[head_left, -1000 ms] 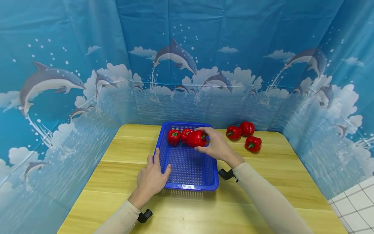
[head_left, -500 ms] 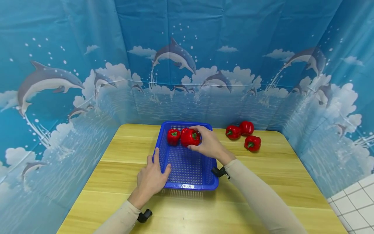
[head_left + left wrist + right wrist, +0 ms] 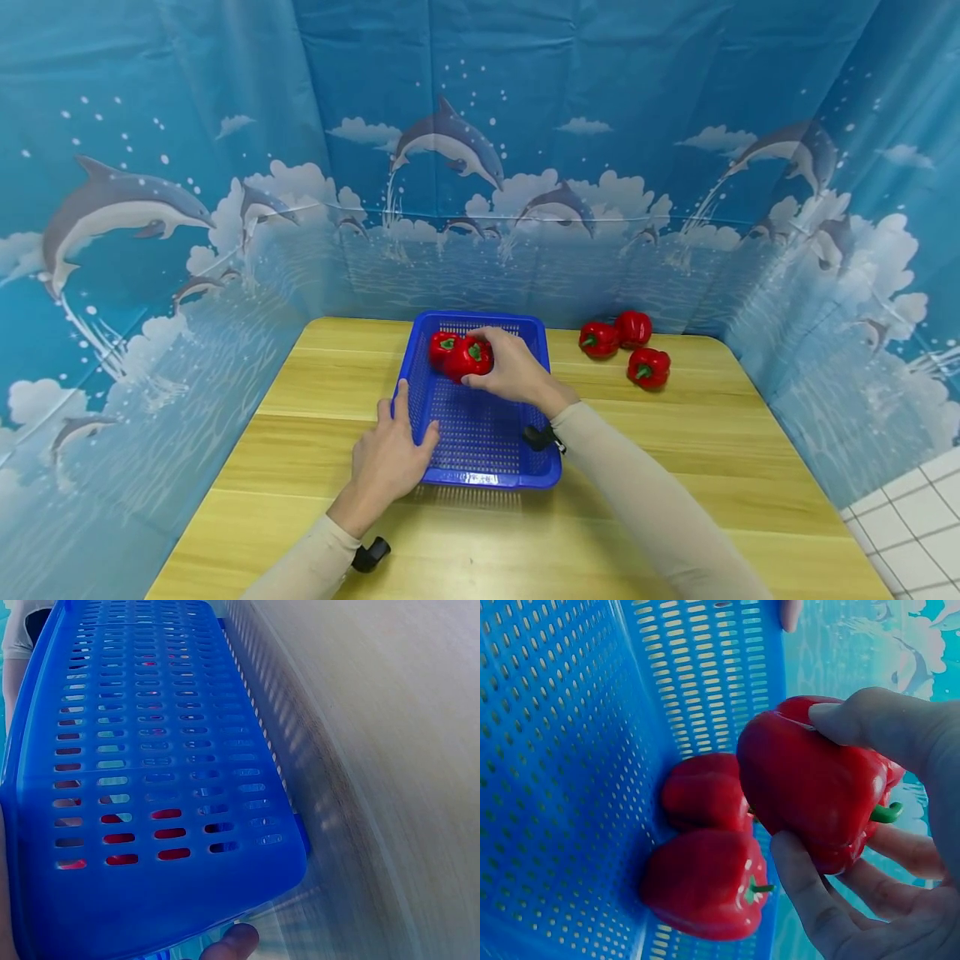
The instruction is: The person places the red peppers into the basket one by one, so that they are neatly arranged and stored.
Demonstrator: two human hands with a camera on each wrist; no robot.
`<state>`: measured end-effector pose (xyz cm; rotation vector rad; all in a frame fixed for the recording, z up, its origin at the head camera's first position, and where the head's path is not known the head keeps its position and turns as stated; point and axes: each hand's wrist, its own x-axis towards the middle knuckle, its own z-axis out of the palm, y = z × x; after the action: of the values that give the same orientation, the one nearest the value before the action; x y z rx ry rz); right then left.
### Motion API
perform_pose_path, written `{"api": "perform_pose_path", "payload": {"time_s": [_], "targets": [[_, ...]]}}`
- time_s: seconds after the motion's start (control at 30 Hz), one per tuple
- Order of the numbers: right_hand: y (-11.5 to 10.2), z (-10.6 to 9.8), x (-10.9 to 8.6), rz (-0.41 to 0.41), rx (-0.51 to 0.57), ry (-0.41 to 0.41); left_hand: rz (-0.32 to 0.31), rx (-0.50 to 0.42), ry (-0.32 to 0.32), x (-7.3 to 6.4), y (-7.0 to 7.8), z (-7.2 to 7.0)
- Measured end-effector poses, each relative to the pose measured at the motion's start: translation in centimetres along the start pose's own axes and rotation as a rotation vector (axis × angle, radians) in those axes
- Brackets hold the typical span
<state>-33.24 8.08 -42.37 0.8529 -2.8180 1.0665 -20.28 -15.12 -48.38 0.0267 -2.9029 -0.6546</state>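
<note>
In the head view my right hand [image 3: 513, 367] holds a red bell pepper [image 3: 467, 360] with a green stem above the blue plastic basket [image 3: 480, 479]. The right wrist view shows the thumb on one side of this bell pepper [image 3: 810, 780] and the fingers on the other. Below it, two more red bell peppers lie in the basket: a nearer pepper [image 3: 705, 885] and another pepper [image 3: 705, 793] beside it. From the head only one of these, the left pepper [image 3: 441, 346], shows plainly. My left hand [image 3: 390, 450] rests at the basket's left rim, its fingers mostly straight.
Three red bell peppers lie on the wooden table [image 3: 697, 450] right of the basket: a left one [image 3: 598, 340], a back one [image 3: 633, 329] and a front one [image 3: 648, 367]. A dolphin-print curtain [image 3: 480, 267] stands around the table's back and sides.
My right hand has carried its bell pepper leftward over the basket, towards the leftmost pepper, and it now covers the second pepper from the head. The left hand and the basket stay put.
</note>
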Motion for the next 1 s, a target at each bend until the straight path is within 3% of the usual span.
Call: {"api": "perform_pose_path", "payload": {"time_s": [1.0], "targets": [[0.1, 4.4, 2.0, 0.064, -0.094, -0.158, -0.017, 0.004, -0.027, -0.1, 0.0, -0.2]]}}
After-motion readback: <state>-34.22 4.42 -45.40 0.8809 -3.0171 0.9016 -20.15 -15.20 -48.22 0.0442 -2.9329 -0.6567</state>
